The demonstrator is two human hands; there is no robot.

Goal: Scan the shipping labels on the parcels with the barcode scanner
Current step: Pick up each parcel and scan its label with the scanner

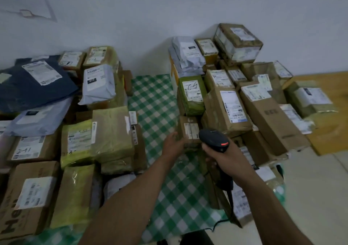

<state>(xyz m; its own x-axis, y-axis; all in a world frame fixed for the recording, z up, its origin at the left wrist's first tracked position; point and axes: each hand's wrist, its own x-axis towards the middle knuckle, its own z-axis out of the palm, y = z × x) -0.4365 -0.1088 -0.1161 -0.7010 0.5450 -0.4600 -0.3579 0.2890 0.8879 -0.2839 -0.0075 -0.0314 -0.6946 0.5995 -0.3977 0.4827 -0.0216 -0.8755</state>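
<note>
Scanning step: right hand [222, 159] grips the barcode scanner [213, 140], just right of the small parcel [188, 138] the left hand [174, 144] holds; next, likely, aim squarely at its label [191, 130].

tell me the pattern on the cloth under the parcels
Green-and-white check on the cloth, clearest in the head view.

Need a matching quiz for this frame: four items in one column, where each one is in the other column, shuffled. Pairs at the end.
Things
1. barcode scanner
2. small brown box
3. dark blue mailer
4. green parcel

Places
A. far left, on top of the left pile
B. gripped in the right hand
C. in the right pile, just behind the small brown box
D. held at its edge by the left hand

Pairs: 1-B, 2-D, 3-A, 4-C
</note>
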